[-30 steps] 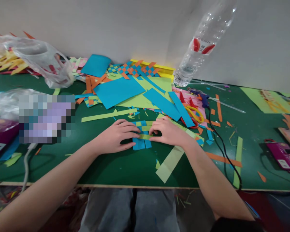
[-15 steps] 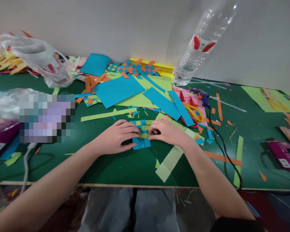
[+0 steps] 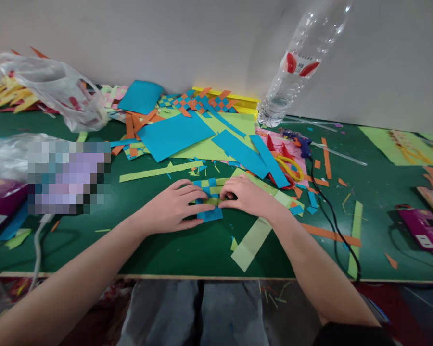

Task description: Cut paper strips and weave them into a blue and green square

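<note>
Spreading from nine o'clock, your left hand (image 3: 171, 206) overlaps the paper weave (image 3: 209, 191) on the table (image 3: 166, 259); your right hand (image 3: 248, 197) curls at three, pinch unclear. Likely light, creasable: hold its edges.

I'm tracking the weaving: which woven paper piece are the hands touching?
The front blue-and-green woven paper piece; the other woven pieces lie farther back, untouched.

The woven paper piece (image 3: 212, 214) lies on the table (image 3: 159, 259), between the left hand (image 3: 173, 206) and the right hand (image 3: 250, 197). Behind it lie paper sheets (image 3: 176, 136). The plastic bag (image 3: 70, 93) sits at left rear; the bottle (image 3: 292, 72) stands at right rear.
</note>
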Motion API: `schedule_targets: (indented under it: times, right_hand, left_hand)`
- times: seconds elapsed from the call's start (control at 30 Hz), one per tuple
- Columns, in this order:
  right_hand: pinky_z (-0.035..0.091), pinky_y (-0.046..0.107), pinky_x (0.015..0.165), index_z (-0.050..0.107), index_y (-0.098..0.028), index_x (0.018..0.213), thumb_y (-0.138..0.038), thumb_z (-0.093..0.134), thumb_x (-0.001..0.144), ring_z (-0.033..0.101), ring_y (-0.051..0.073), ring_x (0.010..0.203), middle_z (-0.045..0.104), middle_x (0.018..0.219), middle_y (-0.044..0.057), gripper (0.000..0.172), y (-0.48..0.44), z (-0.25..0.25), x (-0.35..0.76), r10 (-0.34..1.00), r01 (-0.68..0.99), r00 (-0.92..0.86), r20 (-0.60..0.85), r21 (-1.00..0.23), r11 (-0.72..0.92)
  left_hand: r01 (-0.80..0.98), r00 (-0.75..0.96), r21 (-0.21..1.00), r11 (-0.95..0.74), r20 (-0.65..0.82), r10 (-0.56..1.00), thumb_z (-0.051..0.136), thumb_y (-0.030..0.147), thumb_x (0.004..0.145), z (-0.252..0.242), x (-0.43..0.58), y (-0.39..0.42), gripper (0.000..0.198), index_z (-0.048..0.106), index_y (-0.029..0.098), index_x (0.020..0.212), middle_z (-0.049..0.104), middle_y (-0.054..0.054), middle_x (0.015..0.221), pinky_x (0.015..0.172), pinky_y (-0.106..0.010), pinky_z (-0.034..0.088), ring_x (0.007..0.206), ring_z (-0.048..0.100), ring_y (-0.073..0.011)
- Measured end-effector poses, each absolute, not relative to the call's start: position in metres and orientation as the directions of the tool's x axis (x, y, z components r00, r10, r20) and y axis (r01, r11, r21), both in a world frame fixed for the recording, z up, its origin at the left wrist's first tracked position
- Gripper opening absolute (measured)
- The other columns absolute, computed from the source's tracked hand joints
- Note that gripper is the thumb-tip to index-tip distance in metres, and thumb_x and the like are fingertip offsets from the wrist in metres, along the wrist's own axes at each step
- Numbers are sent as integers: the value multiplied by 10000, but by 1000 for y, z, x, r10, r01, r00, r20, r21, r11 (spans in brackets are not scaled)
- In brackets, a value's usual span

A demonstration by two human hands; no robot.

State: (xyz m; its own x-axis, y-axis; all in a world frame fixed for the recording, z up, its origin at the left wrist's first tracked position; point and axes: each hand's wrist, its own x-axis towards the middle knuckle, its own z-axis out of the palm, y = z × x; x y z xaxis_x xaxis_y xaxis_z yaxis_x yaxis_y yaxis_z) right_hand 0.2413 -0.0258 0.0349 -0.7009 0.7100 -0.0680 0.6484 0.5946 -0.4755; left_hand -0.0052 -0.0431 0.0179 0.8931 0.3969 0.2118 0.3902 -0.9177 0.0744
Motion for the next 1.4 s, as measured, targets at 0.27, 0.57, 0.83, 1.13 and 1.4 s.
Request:
schedule_targets:
  times: [0.27, 0.57, 0.83, 1.13, 1.4]
  right_hand:
    - [301, 361, 845, 641, -196, 797, -459, 529, 922, 553, 173, 813, 659, 814, 15, 313, -26, 41, 248, 738, 604, -674, 34, -550, 577]
    - [296, 386, 909, 634, -230, 904, -545, 684, 775, 529, 202, 915, 619, 913, 15, 344, -25, 35, 251, 742, 600, -665, 86, -530, 599]
    - [304, 420, 953, 695, -266, 934, -572, 711, 727, 469, 247, 1068, 574, 1097, 42, 370, -25, 29, 243, 699, 607, -713, 48, -455, 651]
    - [332, 391, 923, 689, -221, 866, -482, 514, 922, 493, 201, 984, 602, 1013, 40, 319, -21, 26, 241, 720, 588, -691, 63, -529, 611]
    - [363, 360, 875, 586, -186, 727, -483, 375, 976, 513, 196, 953, 607, 945, 56, 441, -16, 18, 233, 764, 566, -644, 40, -647, 511]
  left_hand:
    - [392, 869, 109, -914, 282, 406, 544, 313, 902, 16, -7, -43, 349, 591, 244, 1240, 671, -70, 1190, 1041, -420, 371, 1127, 602, -235]
    - [401, 829, 143, -905, 363, 425, 570, 291, 874, 16, -8, -44, 309, 642, 212, 1165, 722, -60, 1096, 1017, -398, 425, 1042, 656, -214]
    - [389, 828, 135, -911, 383, 410, 569, 288, 876, 15, -9, -43, 290, 641, 207, 1145, 729, -55, 1072, 999, -388, 433, 1009, 665, -208]
    - [385, 835, 116, -916, 379, 399, 536, 286, 900, 18, -8, -44, 294, 597, 201, 1175, 721, -63, 1104, 984, -387, 415, 1022, 666, -200]
    - [405, 832, 151, -902, 349, 432, 525, 300, 907, 18, -9, -45, 251, 605, 194, 1120, 716, -63, 1111, 990, -388, 382, 1023, 665, -201]
